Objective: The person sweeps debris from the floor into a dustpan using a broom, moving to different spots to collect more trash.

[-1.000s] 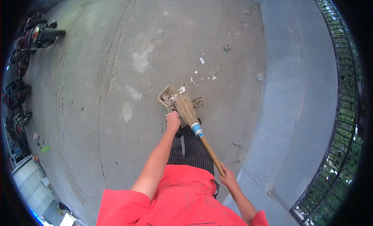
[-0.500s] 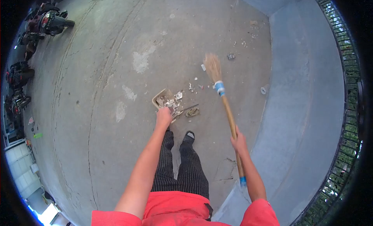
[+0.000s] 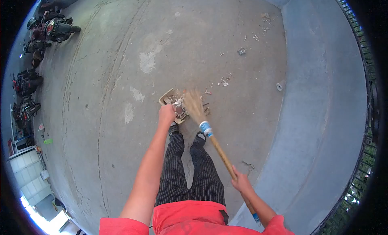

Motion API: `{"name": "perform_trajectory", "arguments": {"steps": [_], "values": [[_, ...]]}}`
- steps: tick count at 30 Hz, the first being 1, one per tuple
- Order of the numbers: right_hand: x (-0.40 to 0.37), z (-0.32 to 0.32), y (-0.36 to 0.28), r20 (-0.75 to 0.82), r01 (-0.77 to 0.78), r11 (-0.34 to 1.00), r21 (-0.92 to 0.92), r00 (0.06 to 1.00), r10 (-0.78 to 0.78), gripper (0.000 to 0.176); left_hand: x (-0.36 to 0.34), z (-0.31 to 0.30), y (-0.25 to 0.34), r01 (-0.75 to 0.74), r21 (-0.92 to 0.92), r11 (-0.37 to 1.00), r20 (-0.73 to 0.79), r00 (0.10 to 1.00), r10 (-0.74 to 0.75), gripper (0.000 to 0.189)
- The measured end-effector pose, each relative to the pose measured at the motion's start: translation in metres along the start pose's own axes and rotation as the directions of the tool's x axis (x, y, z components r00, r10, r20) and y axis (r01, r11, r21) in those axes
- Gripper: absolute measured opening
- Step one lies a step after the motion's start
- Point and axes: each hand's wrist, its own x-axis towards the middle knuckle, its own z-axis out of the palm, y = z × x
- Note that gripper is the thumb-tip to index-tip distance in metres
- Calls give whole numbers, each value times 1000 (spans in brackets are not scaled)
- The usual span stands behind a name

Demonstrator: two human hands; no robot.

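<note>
My left hand (image 3: 167, 115) is closed at the near side of a beige dustpan (image 3: 164, 97), which lies on the floor by my feet; its handle is hidden in my fist. Pale scraps and crumbs of litter (image 3: 178, 102) are in the pan. My right hand (image 3: 241, 181) grips the wooden handle of a broom (image 3: 221, 153), bound with blue and white bands. The broom's straw bristles, slightly blurred, are at the pan's right side and cover part of it. A crumpled drab thing (image 3: 207, 110) shows partly behind the bristles.
Small litter (image 3: 225, 84) is scattered ahead of the broom, with a crushed grey piece (image 3: 241, 51) farther off and a round whitish piece (image 3: 279, 86) near the wall (image 3: 319, 101). Parked motorbikes (image 3: 58, 29) line the left. A railing (image 3: 365, 162) edges the far right.
The broom's bristles have swung left and nearer, from out among the scattered litter to the dustpan's edge. My right hand has moved down and slightly left; my left hand stays at the pan.
</note>
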Motion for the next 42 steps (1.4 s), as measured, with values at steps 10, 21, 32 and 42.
{"name": "perform_trajectory", "arguments": {"steps": [10, 21, 32, 42], "values": [[-28, -27, -38, -8, -118, 980, 160, 993, 121, 67, -6, -18, -17, 80, -25, 996, 45, 996, -79, 22], [217, -111, -36, -461, -36, 999, -19, 887, 23, 68, -12, 4, -27, -24, 145, 989, -227, 972, 57, 17], [159, -56, -21, -141, -18, 998, 64, 990, 27, 76, -23, -7, -45, 93, -18, 996, -140, 986, -94, 10], [53, -18, -37, 28, -96, 993, 63, 995, 94, 76, -23, -27, -62, 101, -25, 995, -158, 982, -103, 10]]}}
